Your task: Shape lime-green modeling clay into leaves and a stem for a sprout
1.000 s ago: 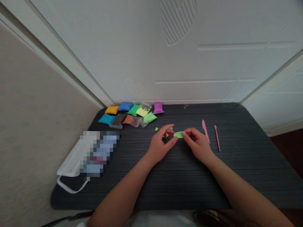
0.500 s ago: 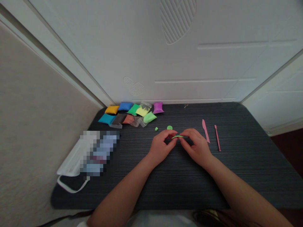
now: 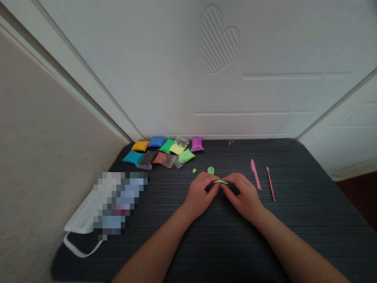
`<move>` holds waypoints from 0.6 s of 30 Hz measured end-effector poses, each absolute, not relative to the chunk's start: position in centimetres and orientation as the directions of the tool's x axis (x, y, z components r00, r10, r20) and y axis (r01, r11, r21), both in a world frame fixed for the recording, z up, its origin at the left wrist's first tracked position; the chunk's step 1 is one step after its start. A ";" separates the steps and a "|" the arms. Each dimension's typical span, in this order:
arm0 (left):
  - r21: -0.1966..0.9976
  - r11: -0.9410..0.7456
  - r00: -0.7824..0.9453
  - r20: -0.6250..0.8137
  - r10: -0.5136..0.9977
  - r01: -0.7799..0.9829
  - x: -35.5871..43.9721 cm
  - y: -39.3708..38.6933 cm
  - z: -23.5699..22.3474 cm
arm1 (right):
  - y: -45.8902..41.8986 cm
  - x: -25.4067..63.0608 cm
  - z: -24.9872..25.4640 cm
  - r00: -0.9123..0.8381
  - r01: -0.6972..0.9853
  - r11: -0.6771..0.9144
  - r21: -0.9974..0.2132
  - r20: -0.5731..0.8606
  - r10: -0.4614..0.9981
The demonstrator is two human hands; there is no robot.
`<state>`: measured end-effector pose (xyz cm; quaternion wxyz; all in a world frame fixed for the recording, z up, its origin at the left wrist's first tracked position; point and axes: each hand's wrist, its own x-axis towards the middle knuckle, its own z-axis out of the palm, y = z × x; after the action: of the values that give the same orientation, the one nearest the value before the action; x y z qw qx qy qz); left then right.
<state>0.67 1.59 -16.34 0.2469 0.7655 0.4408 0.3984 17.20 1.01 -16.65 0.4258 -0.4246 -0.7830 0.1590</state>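
Between my two hands is a thin, slightly curved strip of light green clay (image 3: 220, 181). My left hand (image 3: 200, 195) pinches its left end between thumb and fingers. At the other end, the thumb and fingers of my right hand (image 3: 243, 196) are closed on it as well. Just beyond my left fingertips lies a small round green clay piece (image 3: 211, 170), and left of that sits a smaller green lump (image 3: 194, 171). Both rest on the dark ridged table (image 3: 224, 243).
Right of my hands lie a pink plastic knife (image 3: 255, 175) and a thin pink modelling stick (image 3: 270, 184). Several coloured clay packets (image 3: 140, 146) are at the back left. A white face mask (image 3: 81, 220) and a blurred item (image 3: 126, 200) lie left. A white panelled door (image 3: 265, 98) stands behind.
The view has tilted up a little, so everything on the table appears lower. Both hands still pinch the green strip, which now looks slightly wavier.
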 end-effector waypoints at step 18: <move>0.487 -0.645 0.280 0.626 0.728 0.589 0.2 1.5 -16.6 | 1.0 17.7 -16.6 -0.259 0.547 0.655 -0.521 0.638 0.725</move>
<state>0.17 1.47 -16.58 0.0799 0.7961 0.4136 0.4345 17.71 1.03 -16.59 0.4553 -0.4038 -0.7875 0.0973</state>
